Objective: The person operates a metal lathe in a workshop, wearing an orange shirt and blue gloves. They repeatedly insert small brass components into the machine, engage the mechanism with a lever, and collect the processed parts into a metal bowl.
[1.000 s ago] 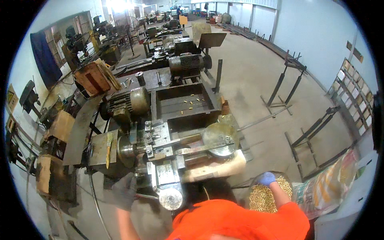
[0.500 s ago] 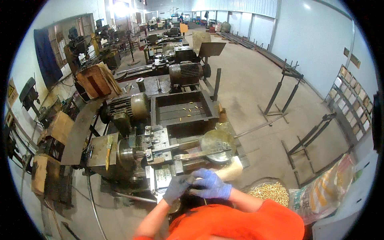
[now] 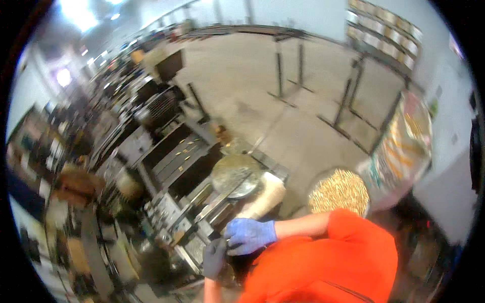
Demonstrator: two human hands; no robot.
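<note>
My left hand [image 3: 214, 258], in a dark grey glove, is at the near end of a metal machine [image 3: 194, 250]. My right hand [image 3: 250, 236], in a blue glove, meets it there, fingertips touching or almost touching. Both hands look closed, with fingers bent inward. Anything between them is hidden by the gloves and blur. Just beyond them, a flat metal bar [image 3: 222, 202] runs to a round metal disc [image 3: 235, 174]. A pale sheet or cloth [image 3: 265, 194] lies beside the disc. Right of my right arm, small brass-coloured pieces [image 3: 339, 193] fill a round basin.
A dark rectangular tray [image 3: 177, 174] on the machine holds several brass-coloured pieces. Behind the basin leans a woven sack [image 3: 401, 146], open at the top. Dark metal stands [image 3: 348, 101] rise from the floor [image 3: 237, 81]. More machines and motors [image 3: 156, 108] line the left.
My view has swung to the right, so the machine now appears tilted and farther left, and the basin and sack show more fully. My hands remain together at the machine's near end.
</note>
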